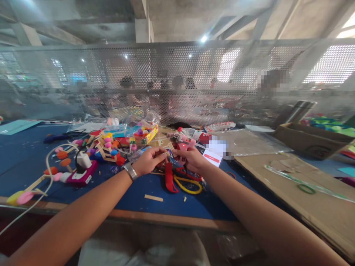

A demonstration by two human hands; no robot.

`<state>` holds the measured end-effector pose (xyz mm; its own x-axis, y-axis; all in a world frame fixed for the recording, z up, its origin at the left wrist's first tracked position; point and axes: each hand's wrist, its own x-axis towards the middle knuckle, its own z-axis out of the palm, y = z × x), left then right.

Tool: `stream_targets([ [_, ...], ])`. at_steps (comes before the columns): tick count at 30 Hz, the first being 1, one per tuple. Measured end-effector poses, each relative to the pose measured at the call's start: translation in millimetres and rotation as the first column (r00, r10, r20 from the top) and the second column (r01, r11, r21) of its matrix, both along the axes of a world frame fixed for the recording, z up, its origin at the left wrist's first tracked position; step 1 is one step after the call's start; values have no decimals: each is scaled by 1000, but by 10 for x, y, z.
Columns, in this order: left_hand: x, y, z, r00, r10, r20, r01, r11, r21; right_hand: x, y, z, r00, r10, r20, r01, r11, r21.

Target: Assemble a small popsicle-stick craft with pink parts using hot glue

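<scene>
Over the middle of the table, my left hand (151,159) is closed in a pinch on a small wooden stick piece (167,154). My right hand (192,159) is wrapped around a pink glue gun (182,147) with a small red light on it. Both hands are close together, and the fingers partly hide the tip of the gun. Just below them lie a red-handled tool (169,179) and a yellow loop handle (191,190). Nearer the table's front edge is a loose craft stick (153,198).
Colourful pompoms and wooden stick pieces (107,146) are heaped at left, beside a magenta power strip (80,175) with a white cable. A drink bottle (196,135) lies behind my hands. A lit phone (212,158), flat cardboard (288,177) and an open box (313,138) are at right.
</scene>
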<state>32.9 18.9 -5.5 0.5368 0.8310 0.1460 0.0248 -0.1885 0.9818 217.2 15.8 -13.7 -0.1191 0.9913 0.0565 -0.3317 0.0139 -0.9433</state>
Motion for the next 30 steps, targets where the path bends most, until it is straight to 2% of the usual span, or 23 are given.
stream_targets([
  [5,6,20,-45,1000,-11,-11,11,999,34,1,3,5,998,-22,-54,19,999,-51],
  [17,-34,16,-44,986,60,-154,-12,956,294,8,50,-29,994,-36,-99,24,993,-114],
  [22,-40,1,-41,993,50,-106,-23,971,238,4,44,-35,996,-49,-75,40,993,-111],
  [28,-62,8,-15,983,141,-114,-95,936,339,12,55,-56,997,-64,-38,60,993,-97],
  [30,-60,18,-7,981,147,-126,-98,938,333,10,58,-55,998,-63,-29,60,994,-90],
])
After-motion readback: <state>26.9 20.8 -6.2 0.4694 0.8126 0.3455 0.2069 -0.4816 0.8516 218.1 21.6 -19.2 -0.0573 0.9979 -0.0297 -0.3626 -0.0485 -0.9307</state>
